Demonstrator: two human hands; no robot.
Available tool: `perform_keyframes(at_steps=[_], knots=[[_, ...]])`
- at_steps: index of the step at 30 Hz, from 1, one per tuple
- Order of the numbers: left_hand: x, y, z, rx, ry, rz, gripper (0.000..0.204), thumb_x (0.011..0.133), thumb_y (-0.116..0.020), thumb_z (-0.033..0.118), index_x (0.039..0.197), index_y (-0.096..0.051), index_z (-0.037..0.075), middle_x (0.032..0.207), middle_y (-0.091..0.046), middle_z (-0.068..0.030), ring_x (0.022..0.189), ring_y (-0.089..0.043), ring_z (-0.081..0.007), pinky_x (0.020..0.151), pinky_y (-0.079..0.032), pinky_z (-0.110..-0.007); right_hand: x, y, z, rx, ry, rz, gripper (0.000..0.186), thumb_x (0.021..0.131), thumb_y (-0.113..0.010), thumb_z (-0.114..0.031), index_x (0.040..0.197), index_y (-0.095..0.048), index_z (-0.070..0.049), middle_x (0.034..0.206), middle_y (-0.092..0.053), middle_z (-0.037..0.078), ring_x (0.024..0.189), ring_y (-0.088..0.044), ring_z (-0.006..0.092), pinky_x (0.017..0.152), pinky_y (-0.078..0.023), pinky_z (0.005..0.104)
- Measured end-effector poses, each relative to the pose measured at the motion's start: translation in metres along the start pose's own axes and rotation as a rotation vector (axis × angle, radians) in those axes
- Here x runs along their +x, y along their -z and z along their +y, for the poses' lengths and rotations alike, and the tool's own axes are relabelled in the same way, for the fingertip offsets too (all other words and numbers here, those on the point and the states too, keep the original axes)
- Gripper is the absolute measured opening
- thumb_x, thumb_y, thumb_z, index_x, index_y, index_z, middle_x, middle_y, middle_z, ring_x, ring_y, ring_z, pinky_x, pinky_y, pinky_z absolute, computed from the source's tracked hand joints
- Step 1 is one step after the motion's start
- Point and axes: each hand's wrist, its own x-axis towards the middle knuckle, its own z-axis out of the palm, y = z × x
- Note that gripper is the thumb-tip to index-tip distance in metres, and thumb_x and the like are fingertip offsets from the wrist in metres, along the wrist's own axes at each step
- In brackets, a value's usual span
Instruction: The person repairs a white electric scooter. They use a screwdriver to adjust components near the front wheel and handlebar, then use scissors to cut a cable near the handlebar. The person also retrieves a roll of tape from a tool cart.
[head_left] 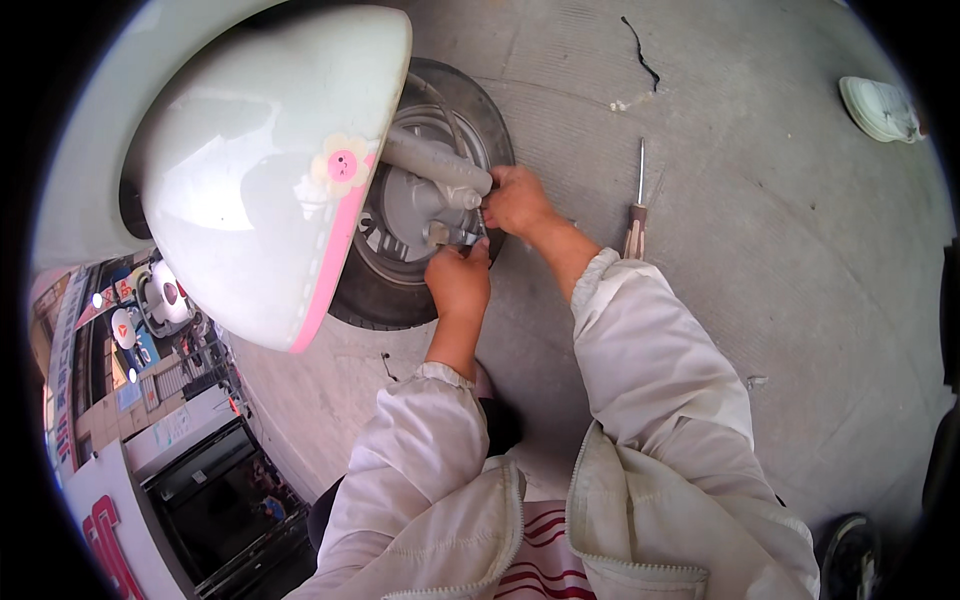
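Observation:
A scooter's front wheel (487, 105) stands at the centre, partly covered by the white front fender (250, 150) with a pink edge and a flower sticker. The grey fork leg (430, 160) runs down to the round metal hub (402, 212). My left hand (460, 282) is closed below the hub, its thumb and fingers pinching a small metal lever (462, 236). Just past the fork's end, my right hand (522, 203) has its fingers curled beside the tyre. Whatever sits between those fingertips is hidden.
On the concrete floor to the right lies a screwdriver (637, 225) with a brown handle. Farther off are a black strip (642, 55) and a white plastic piece (880, 108). Parked scooters (165, 295) and a dark-fronted cabinet (225, 500) stand at the left.

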Motion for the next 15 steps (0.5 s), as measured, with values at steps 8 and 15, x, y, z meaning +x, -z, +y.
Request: perform_keyframes(at_steps=[8, 15], knots=[[0.0, -0.01, -0.011, 0.03, -0.018, 0.1, 0.03, 0.074, -0.067, 0.025, 0.066, -0.063, -0.003, 0.061, -0.06, -0.019, 0.059, -0.061, -0.0325, 0.058, -0.046, -0.038, -0.011, 0.001, -0.011, -0.236, -0.156, -0.377, 0.016, 0.081, -0.061, -0.012, 0.085, -0.063, 0.004, 0.074, -0.063, 0.008, 0.062, -0.057, 0.0157, 0.056, -0.049, 0.0288], [-0.005, -0.008, -0.007, 0.194, -0.052, 0.108, 0.023, 0.079, -0.065, 0.018, 0.072, -0.064, -0.004, 0.061, -0.064, -0.0108, 0.057, -0.063, -0.0155, 0.054, -0.047, -0.028, -0.03, 0.01, -0.011, -0.313, 0.091, -0.098, 0.026, 0.075, -0.065, -0.024, 0.085, -0.067, 0.0, 0.084, -0.063, 0.021, 0.078, -0.06, 0.0359, 0.071, -0.046, 0.0374]])
